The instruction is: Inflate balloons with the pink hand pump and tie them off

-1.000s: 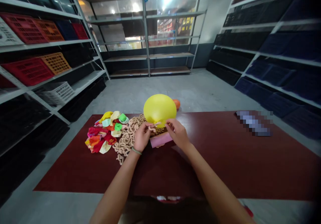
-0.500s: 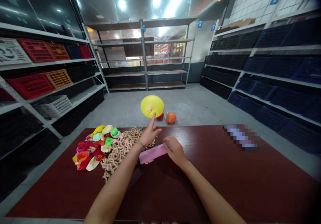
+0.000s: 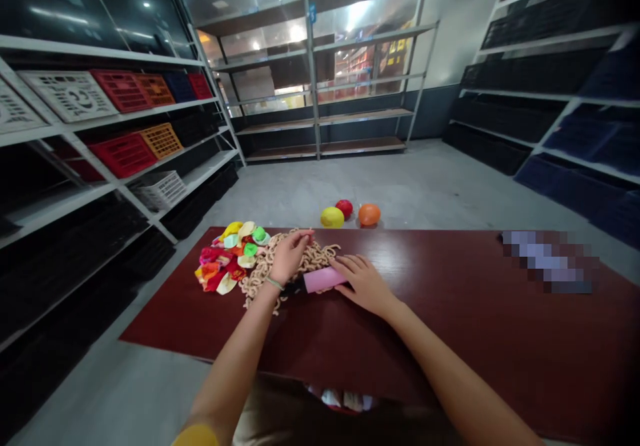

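A pink cylinder-like object (image 3: pixel 323 279) with a dark end lies on the dark red table (image 3: pixel 370 339). My right hand (image 3: pixel 363 283) rests over its right end, fingers stretched and partly around it. My left hand (image 3: pixel 291 256), with a green band at the wrist, hovers over a pile of beige curled pieces (image 3: pixel 260 274); its fingers are bent together, and what is between them, if anything, is too small to name. Left of the pile lie deflated balloons (image 3: pixel 220 263) in red, yellow, green and cream.
Yellow (image 3: pixel 332 217), red (image 3: pixel 345 208) and orange (image 3: pixel 369 215) balloons are on the floor beyond the table. A blurred-out object (image 3: pixel 547 259) lies at the table's right. Shelves with crates (image 3: pixel 123 154) stand left and right.
The yellow balloon has moved from above my left hand down to the floor beside the others. My left fingers have gone from pointing to bent together. The view has turned left and tilted down.
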Demonstrator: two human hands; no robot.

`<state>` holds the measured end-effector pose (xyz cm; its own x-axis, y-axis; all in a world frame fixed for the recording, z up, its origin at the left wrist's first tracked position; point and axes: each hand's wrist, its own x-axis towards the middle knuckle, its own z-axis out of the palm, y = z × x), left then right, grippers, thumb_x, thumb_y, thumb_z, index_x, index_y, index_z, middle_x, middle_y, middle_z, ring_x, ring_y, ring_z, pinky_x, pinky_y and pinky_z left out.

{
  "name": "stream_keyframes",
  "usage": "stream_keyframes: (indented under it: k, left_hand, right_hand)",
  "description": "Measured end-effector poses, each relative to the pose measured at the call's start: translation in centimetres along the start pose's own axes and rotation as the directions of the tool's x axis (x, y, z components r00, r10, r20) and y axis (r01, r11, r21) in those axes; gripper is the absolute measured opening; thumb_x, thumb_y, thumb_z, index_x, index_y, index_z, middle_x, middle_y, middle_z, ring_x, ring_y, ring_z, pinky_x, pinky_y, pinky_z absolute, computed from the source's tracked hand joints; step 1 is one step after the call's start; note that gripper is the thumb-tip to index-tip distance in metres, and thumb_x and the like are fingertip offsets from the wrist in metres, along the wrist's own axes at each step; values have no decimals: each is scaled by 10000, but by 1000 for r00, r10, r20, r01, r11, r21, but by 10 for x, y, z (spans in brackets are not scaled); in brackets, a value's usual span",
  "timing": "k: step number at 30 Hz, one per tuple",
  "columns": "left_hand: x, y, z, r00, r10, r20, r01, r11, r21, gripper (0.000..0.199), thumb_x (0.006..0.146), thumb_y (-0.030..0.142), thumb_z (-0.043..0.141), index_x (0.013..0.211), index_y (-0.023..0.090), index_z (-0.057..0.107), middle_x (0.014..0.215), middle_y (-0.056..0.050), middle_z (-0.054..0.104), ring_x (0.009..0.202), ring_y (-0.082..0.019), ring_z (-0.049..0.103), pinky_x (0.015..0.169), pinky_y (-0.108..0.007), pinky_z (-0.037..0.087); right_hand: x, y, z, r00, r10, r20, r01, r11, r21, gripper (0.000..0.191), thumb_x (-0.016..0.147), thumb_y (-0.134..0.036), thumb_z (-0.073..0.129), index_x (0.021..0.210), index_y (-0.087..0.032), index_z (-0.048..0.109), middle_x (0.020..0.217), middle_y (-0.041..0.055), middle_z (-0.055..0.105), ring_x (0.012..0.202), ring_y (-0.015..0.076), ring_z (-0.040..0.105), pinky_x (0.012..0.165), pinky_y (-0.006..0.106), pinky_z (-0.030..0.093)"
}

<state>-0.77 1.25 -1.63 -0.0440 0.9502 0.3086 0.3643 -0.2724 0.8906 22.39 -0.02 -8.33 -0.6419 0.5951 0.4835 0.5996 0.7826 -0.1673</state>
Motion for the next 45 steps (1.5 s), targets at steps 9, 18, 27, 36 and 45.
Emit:
stream_keyframes:
  k: [9,18,27,36,45]
  left_hand:
    - [-80,-40,-81,954,-120,-274,159,980,123,285,882,363,565,1063,186,695,948,-68,720,814,-178,665,728,-291,528]
    - [-144,-56,-109,949,-105,-297,223,889,400,171,874,337,580,931,204,669,954,-48,701,879,-191,632,823,-320,477]
    - [-140,-76,-126,939,-49,-340,219,848,482,157,871,251,572,986,186,656,975,-78,676,898,-210,610,844,-347,481]
    - [-96,-92,-142,971,57,-234,148,627,765,322,810,35,473,982,191,696,1018,-135,615,983,-274,551,910,-430,435]
    - [-78,-65,-147,919,81,-386,120,875,470,81,841,242,579,831,185,634,862,-56,636,849,-201,586,836,-353,462]
  right_hand:
    - [2,-11,-3,1000,15,12,-13,994,-113,408,760,-257,600,1146,-131,564,1146,129,644,1025,268,575,929,407,396]
    - [-2,-8,5,999,50,8,-48,979,-196,474,781,-303,556,1229,-152,531,1146,137,639,1006,294,571,862,403,389]
    - [-2,-13,13,999,-8,32,15,973,-231,493,824,-308,528,1293,-156,527,1176,135,631,1029,290,562,869,407,373]
    - [-1,-13,13,1000,10,0,-9,969,-248,482,822,-323,538,1274,-155,541,1160,132,642,995,289,577,861,410,383]
    - [4,-16,6,989,129,-70,-138,980,-146,488,797,-315,558,1263,-181,511,1167,121,638,1000,290,592,854,411,439]
